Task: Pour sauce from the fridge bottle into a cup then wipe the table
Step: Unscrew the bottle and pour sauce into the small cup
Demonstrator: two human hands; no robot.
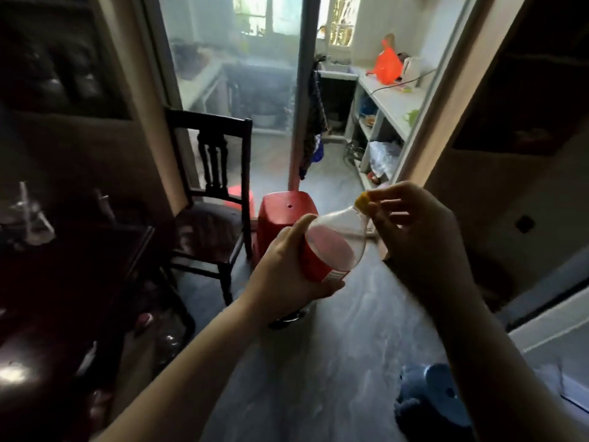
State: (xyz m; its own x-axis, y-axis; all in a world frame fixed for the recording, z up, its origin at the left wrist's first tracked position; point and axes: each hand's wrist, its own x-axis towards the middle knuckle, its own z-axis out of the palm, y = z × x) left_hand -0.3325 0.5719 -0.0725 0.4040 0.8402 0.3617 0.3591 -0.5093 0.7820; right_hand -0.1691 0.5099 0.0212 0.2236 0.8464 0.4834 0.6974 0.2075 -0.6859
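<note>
Your right fingertips (pixel 392 196) are pinching the yellow cap (pixel 363 202), curled tight around it, with the rest of your right hand (pixel 424 240) arching above the neck. Your left hand (pixel 287 272) is wrapping the bottle (pixel 334 247) around its red label, thumb over the top and fingers underneath.

You are holding the bottle in the air over the floor, tilted with the neck up and to the right. The pinkish-red sauce is pooling in the lower part. Judging by this grip, you are working on the cap, so the pouring has not begun.

The dark table (pixel 63 282) is sitting to your left, beyond the chair (pixel 210 199) and the red stool (pixel 283 215). I cannot make out a cup anywhere.

Next you will need the cap off and kept in hand. Keep the neck raised until you are standing over a cup.
</note>
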